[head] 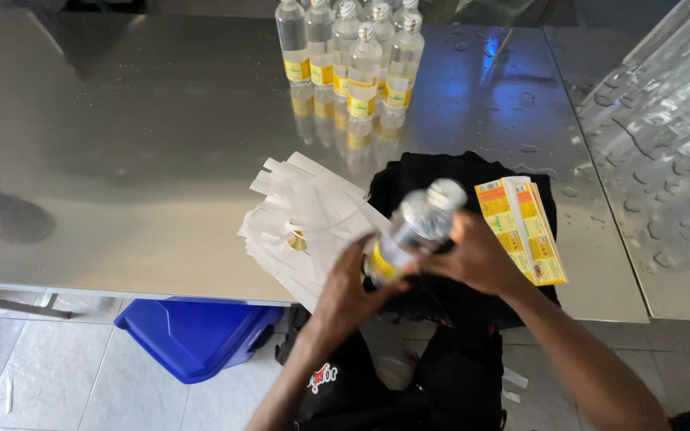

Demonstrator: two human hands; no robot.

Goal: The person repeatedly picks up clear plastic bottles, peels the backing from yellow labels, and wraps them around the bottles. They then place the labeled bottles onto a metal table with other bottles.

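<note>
Wet steel table [161, 160] over white tiled floor [57, 383], daylight glinting.

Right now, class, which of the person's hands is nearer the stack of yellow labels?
Right. The right hand grips the bottle beside the yellow labels; the left hand holds the bottle's far side.

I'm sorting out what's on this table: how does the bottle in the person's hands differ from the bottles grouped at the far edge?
The held bottle lies tilted, cap pointing up and away, gripped by the left hand and right hand; the grouped bottles stand upright, untouched. The held one is above a black cloth; the group rests on the bare metal table. Both are clear plastic with yellow labels.
</note>
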